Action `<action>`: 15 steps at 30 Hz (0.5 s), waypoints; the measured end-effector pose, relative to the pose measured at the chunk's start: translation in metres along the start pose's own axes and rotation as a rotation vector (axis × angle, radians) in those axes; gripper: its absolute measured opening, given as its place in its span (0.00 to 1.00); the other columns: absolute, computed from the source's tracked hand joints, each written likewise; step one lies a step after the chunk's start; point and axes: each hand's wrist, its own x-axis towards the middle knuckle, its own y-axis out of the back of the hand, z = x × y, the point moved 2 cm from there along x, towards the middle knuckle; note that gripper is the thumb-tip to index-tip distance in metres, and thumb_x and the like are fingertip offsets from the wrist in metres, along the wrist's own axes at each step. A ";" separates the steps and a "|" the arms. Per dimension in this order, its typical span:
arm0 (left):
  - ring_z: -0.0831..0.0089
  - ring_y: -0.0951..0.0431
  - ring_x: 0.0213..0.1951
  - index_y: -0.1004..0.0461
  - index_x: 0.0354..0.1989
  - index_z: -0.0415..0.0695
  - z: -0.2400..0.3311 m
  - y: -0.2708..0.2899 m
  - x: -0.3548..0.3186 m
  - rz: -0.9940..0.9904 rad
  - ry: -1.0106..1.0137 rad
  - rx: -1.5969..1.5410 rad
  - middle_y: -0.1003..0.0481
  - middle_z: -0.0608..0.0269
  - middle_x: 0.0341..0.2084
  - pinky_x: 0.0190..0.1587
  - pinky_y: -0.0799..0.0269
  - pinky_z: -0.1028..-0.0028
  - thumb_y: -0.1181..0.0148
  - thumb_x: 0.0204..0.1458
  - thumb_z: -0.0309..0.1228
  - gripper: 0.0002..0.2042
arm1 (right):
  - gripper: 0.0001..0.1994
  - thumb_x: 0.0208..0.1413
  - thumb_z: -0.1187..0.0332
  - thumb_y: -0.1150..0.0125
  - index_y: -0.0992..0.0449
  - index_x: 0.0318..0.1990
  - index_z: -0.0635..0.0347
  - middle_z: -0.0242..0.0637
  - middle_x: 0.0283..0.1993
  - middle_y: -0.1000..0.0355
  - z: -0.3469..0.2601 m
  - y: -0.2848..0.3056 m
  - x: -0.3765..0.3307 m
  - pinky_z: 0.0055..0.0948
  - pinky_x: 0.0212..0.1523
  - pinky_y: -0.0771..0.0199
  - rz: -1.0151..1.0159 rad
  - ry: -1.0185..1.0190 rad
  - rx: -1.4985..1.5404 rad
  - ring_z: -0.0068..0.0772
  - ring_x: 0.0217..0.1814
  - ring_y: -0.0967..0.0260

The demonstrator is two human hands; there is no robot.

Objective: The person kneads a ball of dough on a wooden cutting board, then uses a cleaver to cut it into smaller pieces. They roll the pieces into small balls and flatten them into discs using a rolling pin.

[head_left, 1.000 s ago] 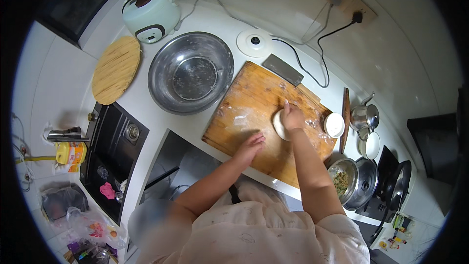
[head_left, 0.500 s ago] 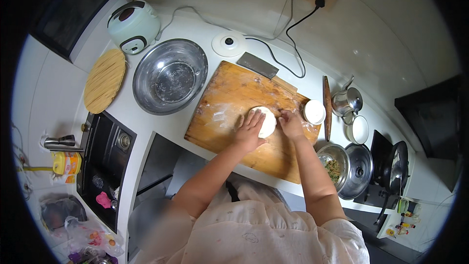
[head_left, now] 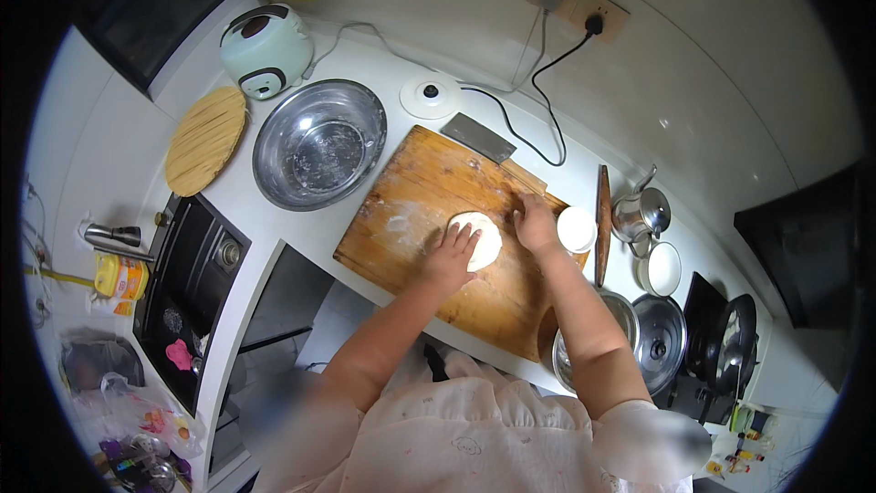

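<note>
My left hand (head_left: 451,254) lies on a flat round of white dough (head_left: 480,239), its fingers spread over the left part. Underneath is a floured wooden cutting board (head_left: 401,228). My right hand (head_left: 537,224) hovers over the board's right side, apart from the dough, fingers loosely bent and thumb apart. I see nothing held in it, though its palm side is hidden. Close by its right stands a small white bowl (head_left: 577,230). Beyond the hand, a cleaver (head_left: 478,137) with a wooden handle lies along the board's far edge.
A large steel basin (head_left: 319,146) stands left of the board, near a rice cooker (head_left: 266,53). A rolling pin (head_left: 603,224), steel kettle (head_left: 642,213) and white bowl (head_left: 660,269) are at right. My right forearm partly covers a steel bowl (head_left: 624,315) beside a pot lid (head_left: 659,345).
My right hand has moved farther over the board, toward the cleaver's handle, and its fingers have loosened. The left hand stays on the dough, shifted toward its left side. The view has tilted slightly.
</note>
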 end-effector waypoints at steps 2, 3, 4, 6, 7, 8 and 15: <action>0.58 0.46 0.67 0.50 0.69 0.47 -0.003 -0.007 -0.007 0.063 0.006 -0.018 0.46 0.58 0.67 0.67 0.52 0.58 0.38 0.47 0.50 0.43 | 0.21 0.52 0.74 0.45 0.32 0.55 0.66 0.52 0.57 0.34 0.002 0.003 0.021 0.39 0.62 0.37 0.032 0.020 -0.032 0.53 0.60 0.38; 0.58 0.44 0.65 0.49 0.69 0.46 -0.005 -0.010 -0.012 0.105 0.009 -0.030 0.44 0.58 0.66 0.66 0.49 0.59 0.37 0.47 0.48 0.43 | 0.24 0.53 0.73 0.45 0.35 0.59 0.67 0.54 0.61 0.37 0.003 0.003 0.032 0.37 0.65 0.40 -0.029 -0.004 -0.078 0.53 0.64 0.40; 0.59 0.42 0.64 0.49 0.69 0.45 -0.007 -0.011 -0.017 0.146 0.011 -0.043 0.42 0.58 0.65 0.65 0.47 0.60 0.36 0.47 0.46 0.42 | 0.25 0.53 0.73 0.45 0.36 0.60 0.67 0.53 0.62 0.38 0.004 0.002 0.041 0.37 0.66 0.41 -0.056 -0.009 -0.111 0.52 0.65 0.42; 0.60 0.41 0.63 0.47 0.68 0.45 -0.015 -0.013 -0.027 0.176 -0.016 -0.095 0.40 0.58 0.64 0.64 0.46 0.60 0.36 0.46 0.43 0.40 | 0.27 0.53 0.73 0.45 0.38 0.62 0.66 0.52 0.64 0.40 0.009 -0.009 0.059 0.36 0.67 0.43 -0.107 -0.022 -0.178 0.50 0.67 0.44; 0.61 0.40 0.63 0.46 0.68 0.46 -0.019 -0.014 -0.031 0.188 -0.032 -0.103 0.40 0.58 0.63 0.64 0.45 0.60 0.36 0.46 0.41 0.39 | 0.28 0.54 0.72 0.47 0.40 0.64 0.64 0.51 0.66 0.42 0.009 -0.016 0.066 0.36 0.68 0.44 -0.117 -0.058 -0.223 0.48 0.68 0.45; 0.61 0.39 0.62 0.45 0.67 0.46 -0.022 -0.014 -0.034 0.201 -0.049 -0.111 0.39 0.59 0.62 0.64 0.45 0.60 0.37 0.46 0.39 0.38 | 0.28 0.54 0.73 0.48 0.40 0.64 0.64 0.50 0.66 0.42 0.011 -0.020 0.073 0.36 0.68 0.44 -0.132 -0.080 -0.241 0.48 0.68 0.45; 0.64 0.41 0.65 0.38 0.62 0.46 -0.054 -0.021 -0.044 0.229 -0.252 -0.102 0.40 0.59 0.63 0.68 0.51 0.58 0.48 0.53 0.31 0.25 | 0.27 0.55 0.77 0.54 0.39 0.64 0.51 0.45 0.58 0.34 -0.005 -0.029 0.105 0.40 0.59 0.32 -0.235 -0.256 -0.333 0.45 0.61 0.37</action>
